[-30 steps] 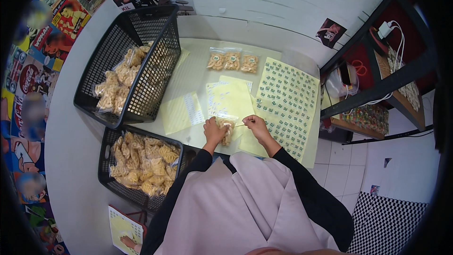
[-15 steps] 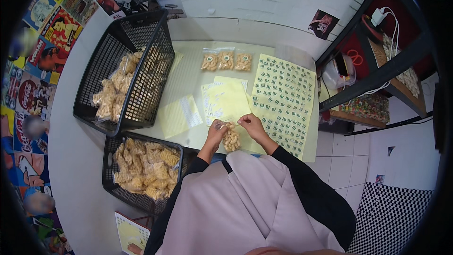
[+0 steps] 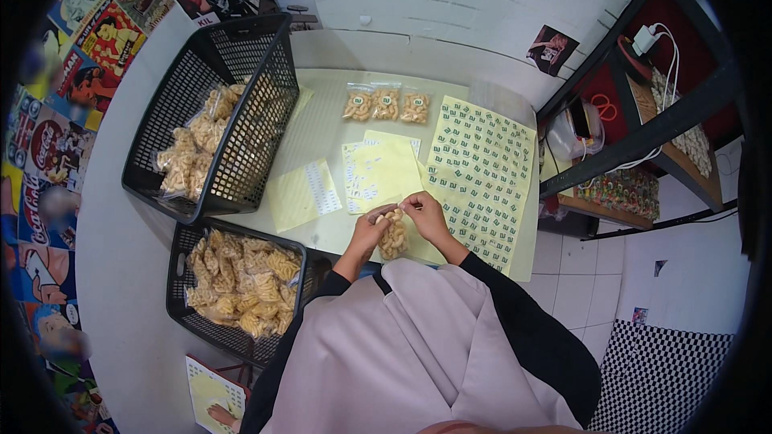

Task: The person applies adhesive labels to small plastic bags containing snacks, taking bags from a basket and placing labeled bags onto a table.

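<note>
A small clear bag of curled, pale snacks point(image 3: 393, 241) hangs upright at the table's near edge, close to my body. My left hand point(image 3: 370, 233) grips it by its upper left side, fingers laid across the top. At the bag's upper right corner, my right hand point(image 3: 424, 215) is closed in a pinch; whatever lies between its fingertips is too small to make out. Just beyond my hands are yellow label sheets point(image 3: 394, 165), partly used. To their right lies a large yellow sheet point(image 3: 482, 169) covered with rows of small green-printed stickers.
Three filled, labelled snack bags point(image 3: 384, 103) lie in a row at the table's back. On the left stand a black basket point(image 3: 261, 124) of bagged snacks and a lower black basket point(image 3: 178, 305) of bagged snacks. A dark-framed shelf point(image 3: 635, 145) rises at right. Another person's hand point(image 3: 219, 413) shows bottom left.
My right hand has moved slightly left, in to the bag's top edge. My left fingers now reach farther across the top of the bag. The view has shifted a little.
</note>
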`<state>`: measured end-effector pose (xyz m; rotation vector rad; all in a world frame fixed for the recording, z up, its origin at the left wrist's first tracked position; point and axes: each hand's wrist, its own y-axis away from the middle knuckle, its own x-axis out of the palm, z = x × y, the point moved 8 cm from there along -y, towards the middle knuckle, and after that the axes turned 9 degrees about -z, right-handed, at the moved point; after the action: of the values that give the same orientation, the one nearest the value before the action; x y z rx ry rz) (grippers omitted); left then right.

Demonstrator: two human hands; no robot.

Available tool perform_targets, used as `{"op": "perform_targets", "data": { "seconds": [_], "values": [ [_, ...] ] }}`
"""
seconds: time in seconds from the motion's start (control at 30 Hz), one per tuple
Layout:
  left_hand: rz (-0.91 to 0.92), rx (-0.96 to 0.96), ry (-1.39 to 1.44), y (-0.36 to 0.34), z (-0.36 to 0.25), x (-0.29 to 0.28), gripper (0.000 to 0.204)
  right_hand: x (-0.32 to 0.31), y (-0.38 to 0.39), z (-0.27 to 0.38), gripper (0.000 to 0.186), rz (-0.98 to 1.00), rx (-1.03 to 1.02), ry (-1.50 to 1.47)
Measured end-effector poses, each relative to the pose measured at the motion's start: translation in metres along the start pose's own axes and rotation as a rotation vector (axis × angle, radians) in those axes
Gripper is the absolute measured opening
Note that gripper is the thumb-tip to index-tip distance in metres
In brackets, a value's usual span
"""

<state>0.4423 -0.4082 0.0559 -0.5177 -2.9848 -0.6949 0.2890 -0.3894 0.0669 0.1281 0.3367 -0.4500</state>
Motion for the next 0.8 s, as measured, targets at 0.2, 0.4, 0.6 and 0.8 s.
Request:
{"op": "perform_targets", "data": {
  "seconds": [0.2,0.4,0.6,0.8],
  "values": [
    [0.018,0.009,-0.016,0.003,-0.002,0.001,0.040,-0.002,0.002,0.006,0.018,-0.012,-0.066,0.023],
    [0.014,-0.041,0.057,0.008,-0.002,0.002,0.041,-0.002,0.005,0.004,0.021,-0.040,-0.003,-0.006],
    [0.006,-0.115,0.203,0.008,0.005,0.003,0.039,-0.001,0.008,0.002,0.025,-0.059,0.073,-0.101],
    [0.055,-0.172,0.328,0.014,0.003,0.001,0.035,0.013,0.013,-0.002,0.019,0.151,0.227,-0.378]
  ]
}}
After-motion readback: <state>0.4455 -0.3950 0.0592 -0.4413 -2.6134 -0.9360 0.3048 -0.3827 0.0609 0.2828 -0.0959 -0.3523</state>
